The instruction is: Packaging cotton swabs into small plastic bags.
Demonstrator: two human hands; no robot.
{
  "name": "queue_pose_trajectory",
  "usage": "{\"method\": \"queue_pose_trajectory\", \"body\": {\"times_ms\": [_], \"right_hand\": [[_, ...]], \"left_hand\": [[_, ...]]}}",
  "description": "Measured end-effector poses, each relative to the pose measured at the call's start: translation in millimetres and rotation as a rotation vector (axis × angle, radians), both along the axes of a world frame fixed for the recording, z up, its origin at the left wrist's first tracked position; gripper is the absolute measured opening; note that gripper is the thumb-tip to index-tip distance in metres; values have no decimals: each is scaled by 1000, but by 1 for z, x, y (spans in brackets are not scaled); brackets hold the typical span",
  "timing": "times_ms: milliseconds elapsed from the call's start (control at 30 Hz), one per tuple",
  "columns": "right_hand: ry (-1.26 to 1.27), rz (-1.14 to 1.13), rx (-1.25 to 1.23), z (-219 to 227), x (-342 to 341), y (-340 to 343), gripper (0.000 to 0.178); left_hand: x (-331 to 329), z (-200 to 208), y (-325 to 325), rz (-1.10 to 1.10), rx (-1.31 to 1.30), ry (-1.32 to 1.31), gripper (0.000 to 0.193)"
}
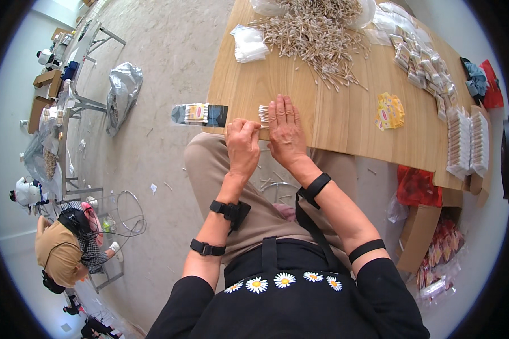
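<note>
A small row of cotton swabs (263, 115) lies at the table's near edge, between my two hands. My right hand (287, 125) rests flat on the table with its fingers stretched out, its edge against the swabs. Just left of them my left hand (243, 142) is closed, fingers curled and thumb side toward the swabs. Whatever it pinches, if anything, is hidden. Beyond it, at the table's left corner, a filled swab pack with a yellow label (196, 113) sits on a dark patterned sheet (216, 115).
A big heap of loose swabs (316, 42) covers the far side, beside transparent bags (249, 45). Yellow label cards (389, 112) lie right of my hands. Filled packs (425, 69) and stacked packs (458, 141) line the right edge. A person (62, 251) works at the left.
</note>
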State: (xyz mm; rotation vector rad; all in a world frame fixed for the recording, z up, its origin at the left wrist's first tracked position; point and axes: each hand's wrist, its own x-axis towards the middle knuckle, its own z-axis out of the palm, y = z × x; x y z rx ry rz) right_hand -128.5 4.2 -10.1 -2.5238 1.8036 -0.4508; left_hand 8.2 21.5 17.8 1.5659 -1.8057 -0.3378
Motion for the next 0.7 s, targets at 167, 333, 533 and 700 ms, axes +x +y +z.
{"method": "queue_pose_trajectory", "body": {"times_ms": [167, 333, 533, 700], "right_hand": [[-13, 4, -8, 0, 0, 0, 104], [14, -3, -18, -1, 1, -1, 104], [20, -8, -29, -3, 0, 0, 104], [9, -5, 4, 0, 1, 0, 103]], "left_hand": [[-3, 1, -9, -18, 4, 21, 16], [-3, -1, -10, -11, -7, 9, 18], [-2, -2, -6, -2, 9, -13, 15], [1, -4, -14, 19, -1, 52, 14]]}}
